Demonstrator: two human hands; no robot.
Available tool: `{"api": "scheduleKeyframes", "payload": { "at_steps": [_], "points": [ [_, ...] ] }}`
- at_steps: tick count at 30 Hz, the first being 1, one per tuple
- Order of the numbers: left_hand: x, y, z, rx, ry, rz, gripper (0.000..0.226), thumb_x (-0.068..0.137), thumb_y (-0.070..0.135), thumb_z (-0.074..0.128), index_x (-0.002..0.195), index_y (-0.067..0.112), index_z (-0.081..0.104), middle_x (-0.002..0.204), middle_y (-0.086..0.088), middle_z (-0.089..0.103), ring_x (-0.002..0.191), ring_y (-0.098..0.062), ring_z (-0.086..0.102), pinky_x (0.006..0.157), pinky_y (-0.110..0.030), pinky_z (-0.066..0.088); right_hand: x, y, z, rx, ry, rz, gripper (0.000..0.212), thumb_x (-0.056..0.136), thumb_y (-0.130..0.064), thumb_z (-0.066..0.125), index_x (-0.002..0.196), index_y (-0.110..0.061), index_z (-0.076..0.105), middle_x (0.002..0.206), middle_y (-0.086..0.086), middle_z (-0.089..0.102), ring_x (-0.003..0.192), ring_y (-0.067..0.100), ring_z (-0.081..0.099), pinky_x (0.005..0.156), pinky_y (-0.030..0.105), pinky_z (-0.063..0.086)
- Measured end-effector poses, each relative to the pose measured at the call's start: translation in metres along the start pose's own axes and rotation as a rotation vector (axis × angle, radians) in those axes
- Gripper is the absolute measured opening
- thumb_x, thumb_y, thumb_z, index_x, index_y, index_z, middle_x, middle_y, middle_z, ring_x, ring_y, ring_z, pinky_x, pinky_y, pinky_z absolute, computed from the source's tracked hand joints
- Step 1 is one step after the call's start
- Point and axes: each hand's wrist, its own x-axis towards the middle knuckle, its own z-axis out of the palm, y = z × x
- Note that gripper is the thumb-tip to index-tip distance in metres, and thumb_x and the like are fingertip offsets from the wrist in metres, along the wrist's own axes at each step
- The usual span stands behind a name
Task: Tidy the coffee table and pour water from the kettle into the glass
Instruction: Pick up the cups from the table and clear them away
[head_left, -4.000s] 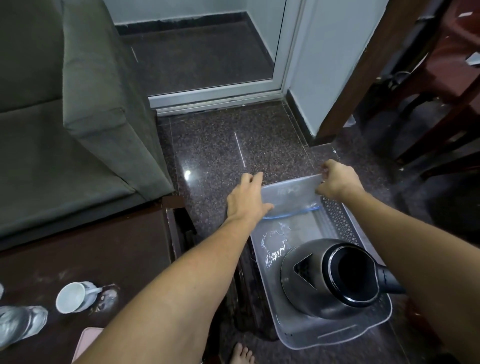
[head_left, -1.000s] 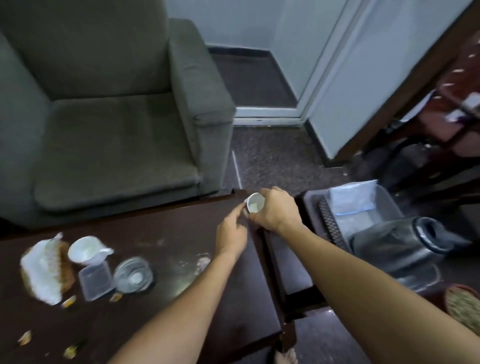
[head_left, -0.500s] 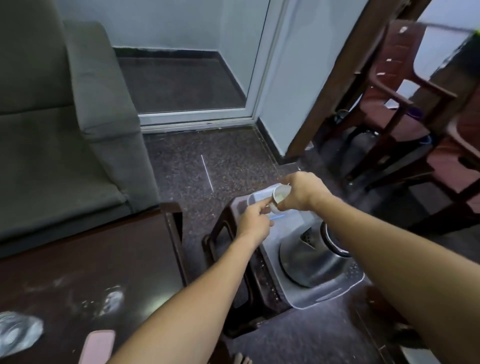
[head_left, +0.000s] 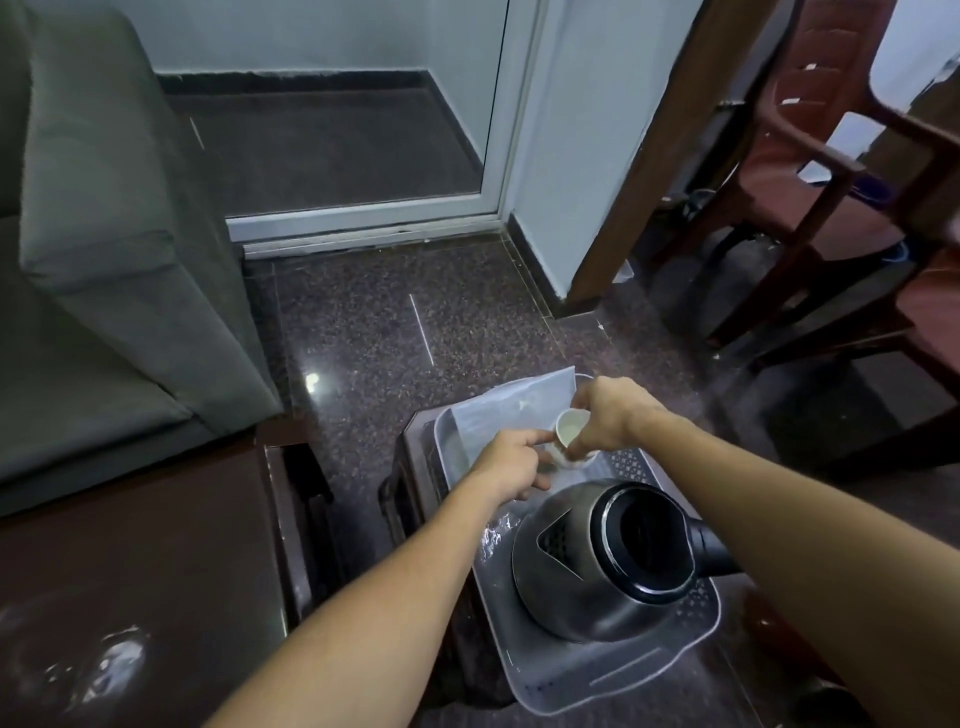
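Down at the bottom of the frame, both bare forearms reach forward over the dark brown wooden coffee table (head_left: 140, 561), whose glossy top shows a smeared wet patch at lower left. Lower right of centre sits the rounded brushed-steel kettle with its black rim and black handle (head_left: 597, 561), lid open, spout facing left, standing in the pale translucent plastic tray (head_left: 613, 675) that rests on a low dark stand beside the table.

Up to mid-frame and here's the action: the right hand (head_left: 610, 415) has its fingers closed around a small white cup (head_left: 570, 427), tipped so its mouth faces the camera, held just above the tray's far half. The left hand (head_left: 511, 462) is right beside it, fingertips pinched in at the cup's base; whether they grip the cup or something under it, I can't tell. Beneath them a clear flat plastic bag or sheet (head_left: 514, 410) leans at the tray's far end.

So this looks like the tidying stage, with the cup being set into the tray among the cleared things. No glass is in view, and pouring hasn't started. The next move, I'd say, calls for lowering the cup upright onto a bare patch of tray clear of the kettle's spout, then letting go without knocking it.

Further up: speckled dark granite floor (head_left: 415, 322), grey-green fabric armchair (head_left: 114, 249) at upper left, white-framed glass door (head_left: 498, 130) at top centre, reddish-brown plastic chairs (head_left: 810, 171) at upper right.
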Motion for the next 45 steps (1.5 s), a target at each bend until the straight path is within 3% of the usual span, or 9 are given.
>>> {"api": "scheduleKeyframes", "payload": {
  "at_steps": [4, 13, 17, 25, 33, 40, 45],
  "points": [
    [0.016, -0.005, 0.005, 0.004, 0.000, -0.046, 0.059, 0.096, -0.001, 0.026, 0.141, 0.022, 0.058, 0.108, 0.002, 0.073, 0.069, -0.014, 0.063, 0.053, -0.024, 0.037, 0.018, 0.007, 0.012, 0.016, -0.025, -0.009, 0.063, 0.067, -0.039, 0.091, 0.124, -0.023, 0.070, 0.115, 0.005, 0.073, 0.102, 0.024, 0.068, 0.075, 0.027, 0.049],
    [0.031, -0.001, 0.004, 0.002, 0.056, -0.017, 0.064, 0.094, -0.002, 0.027, 0.142, 0.026, 0.058, 0.125, 0.005, 0.073, 0.076, -0.017, 0.063, 0.054, -0.023, 0.039, 0.035, 0.009, 0.017, 0.072, 0.054, -0.030, 0.059, 0.066, -0.041, 0.090, 0.118, -0.019, 0.072, 0.112, 0.006, 0.074, 0.104, 0.026, 0.069, 0.075, 0.027, 0.046],
    [0.034, 0.003, 0.004, 0.008, 0.074, -0.001, 0.064, 0.094, -0.002, 0.028, 0.144, 0.025, 0.056, 0.131, 0.001, 0.069, 0.078, -0.018, 0.063, 0.051, -0.021, 0.040, 0.037, 0.006, 0.016, 0.087, 0.085, -0.029, 0.055, 0.069, -0.040, 0.087, 0.117, -0.018, 0.073, 0.113, 0.008, 0.074, 0.107, 0.029, 0.068, 0.084, 0.031, 0.055],
    [0.031, -0.004, 0.006, -0.001, 0.082, -0.019, 0.068, 0.093, -0.004, 0.027, 0.148, 0.028, 0.051, 0.121, 0.005, 0.066, 0.076, -0.017, 0.064, 0.053, -0.022, 0.039, 0.035, 0.003, 0.026, 0.078, 0.129, -0.048, 0.060, 0.069, -0.041, 0.088, 0.121, -0.016, 0.071, 0.118, 0.009, 0.073, 0.112, 0.032, 0.068, 0.091, 0.037, 0.057],
    [0.027, -0.007, 0.010, -0.013, 0.035, -0.020, 0.070, 0.093, -0.004, 0.022, 0.151, 0.026, 0.048, 0.130, 0.002, 0.064, 0.083, -0.021, 0.066, 0.054, -0.025, 0.037, 0.034, 0.000, 0.026, -0.015, 0.120, -0.051, 0.061, 0.067, -0.040, 0.088, 0.120, -0.019, 0.068, 0.119, 0.009, 0.070, 0.113, 0.031, 0.065, 0.090, 0.035, 0.052],
    [0.024, -0.010, 0.006, -0.020, 0.026, -0.026, 0.066, 0.095, -0.002, 0.027, 0.152, 0.025, 0.046, 0.142, 0.001, 0.061, 0.084, -0.018, 0.067, 0.058, -0.023, 0.044, 0.029, -0.001, 0.021, -0.038, 0.076, -0.027, 0.066, 0.064, -0.040, 0.090, 0.123, -0.021, 0.067, 0.117, 0.008, 0.071, 0.110, 0.030, 0.066, 0.088, 0.035, 0.055],
    [0.016, -0.011, -0.004, -0.071, 0.053, -0.012, 0.058, 0.095, -0.002, 0.027, 0.142, 0.020, 0.054, 0.137, -0.002, 0.062, 0.083, -0.020, 0.066, 0.059, -0.026, 0.046, 0.018, -0.008, 0.001, -0.083, 0.074, -0.016, 0.081, 0.065, -0.041, 0.094, 0.137, -0.021, 0.062, 0.126, 0.008, 0.070, 0.115, 0.030, 0.066, 0.096, 0.039, 0.057]
  ]
}}
